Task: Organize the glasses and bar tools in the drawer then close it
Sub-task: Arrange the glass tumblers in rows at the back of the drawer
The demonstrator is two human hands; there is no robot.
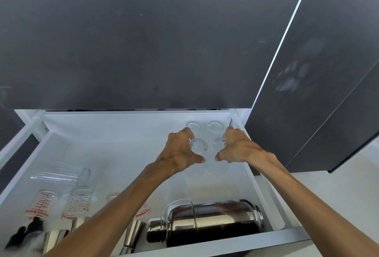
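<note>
A white drawer stands pulled out below me. Two clear glasses stand upright at its back right corner. In front of them, my left hand is wrapped around a clear glass, and my right hand grips a second clear glass beside it. A steel cocktail shaker lies on its side at the front right. Glass measuring cups with red marks lie at the front left, with steel jiggers near the front edge.
A clear ribbed glass lies on its side at the left. A black-topped bottle sits at the front left corner. Dark cabinet fronts rise behind the drawer. A pale floor shows at the right.
</note>
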